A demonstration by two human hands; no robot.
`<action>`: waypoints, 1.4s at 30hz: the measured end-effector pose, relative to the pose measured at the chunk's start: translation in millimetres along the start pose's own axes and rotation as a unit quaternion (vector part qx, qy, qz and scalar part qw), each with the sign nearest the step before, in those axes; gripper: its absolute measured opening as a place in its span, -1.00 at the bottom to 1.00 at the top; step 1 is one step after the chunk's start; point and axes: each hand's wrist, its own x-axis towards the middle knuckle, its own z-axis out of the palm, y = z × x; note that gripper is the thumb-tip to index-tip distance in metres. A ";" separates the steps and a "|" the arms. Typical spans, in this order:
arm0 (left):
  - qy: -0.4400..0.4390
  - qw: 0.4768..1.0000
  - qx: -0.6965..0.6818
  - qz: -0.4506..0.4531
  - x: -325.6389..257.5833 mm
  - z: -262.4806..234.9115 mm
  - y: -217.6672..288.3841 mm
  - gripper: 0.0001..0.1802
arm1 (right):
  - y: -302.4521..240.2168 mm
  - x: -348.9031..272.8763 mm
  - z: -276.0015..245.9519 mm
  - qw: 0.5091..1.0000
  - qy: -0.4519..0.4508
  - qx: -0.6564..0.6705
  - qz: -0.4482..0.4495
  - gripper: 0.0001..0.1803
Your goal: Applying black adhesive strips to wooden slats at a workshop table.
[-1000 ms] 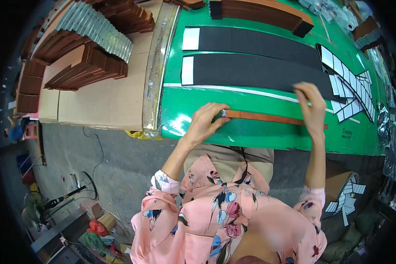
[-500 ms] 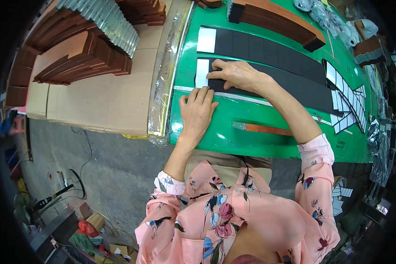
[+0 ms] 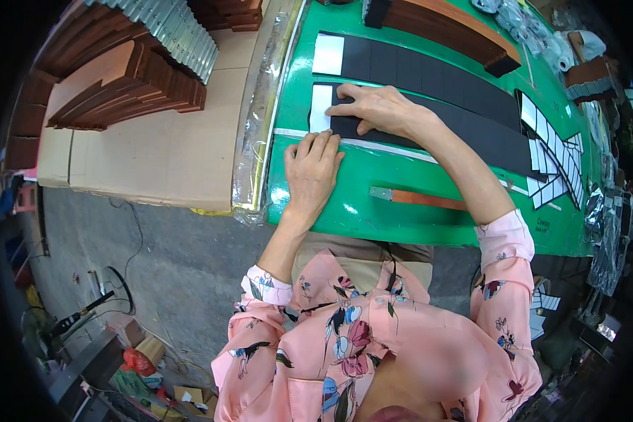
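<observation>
A long black strip [image 3: 464, 139] with a white end piece [image 3: 321, 107] lies across the green tabletop. My right hand [image 3: 385, 110] rests on it just right of the white piece, fingers bent and spread. Its index fingertip touches the border between white and black. Beside the strip's near left corner, my left hand [image 3: 312, 167] lies palm down with its fingers stretched out and the tips at the edge. Parallel to this strip and farther away is a second black strip [image 3: 422, 69], also ending in white at the left.
Nearer me lies a wooden-handled tool [image 3: 422, 199] with a flat metal end. A curved brown wooden piece [image 3: 443, 29] sits at the back. White-gridded strips [image 3: 559, 158] overlap at the right. Brown pieces [image 3: 130, 84] are stacked on cardboard [image 3: 155, 158] at the left.
The whole view has shifted slightly. My right index fingertip has slid a little left onto the white end piece's border; my left hand stays by the strip's edge.
</observation>
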 end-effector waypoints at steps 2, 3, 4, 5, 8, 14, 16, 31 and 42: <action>0.004 1.000 0.005 0.006 -0.4 0.2 -1.4 -0.65 | -3.9 6.1 -1.0 0.999 -0.025 -0.030 -0.026 -0.33; 0.006 1.000 0.002 0.008 -0.8 0.3 -1.2 -0.65 | -6.8 8.0 -2.4 0.998 -0.040 -0.035 -0.014 -0.34; 0.009 1.000 0.000 0.008 -0.9 0.8 0.0 -0.65 | -8.8 9.1 -4.8 0.998 -0.056 -0.041 -0.003 -0.35; 0.009 1.000 0.002 0.008 -1.3 1.3 0.7 -0.65 | -9.7 10.1 -6.7 0.998 -0.055 -0.041 -0.005 -0.35; 0.007 1.000 -0.004 0.003 -1.1 1.3 1.8 -0.66 | -8.5 11.9 -9.3 0.997 -0.067 -0.030 0.001 -0.40; 0.004 1.000 0.004 -0.002 0.2 0.1 3.0 -0.65 | -2.8 3.4 -0.9 0.999 -0.045 -0.012 0.002 -0.46; 0.003 1.000 0.005 -0.003 0.2 1.1 2.5 -0.65 | 0.2 -1.4 3.4 0.999 0.021 0.021 -0.032 -0.43; -0.002 1.000 -0.004 0.004 1.4 3.0 3.7 -0.67 | 6.7 -3.0 13.2 0.789 0.219 0.531 0.220 -0.56; 0.053 0.997 -0.038 0.032 -6.9 -10.5 7.5 -0.68 | -46.7 -169.5 -16.6 0.604 0.332 0.711 0.137 -0.64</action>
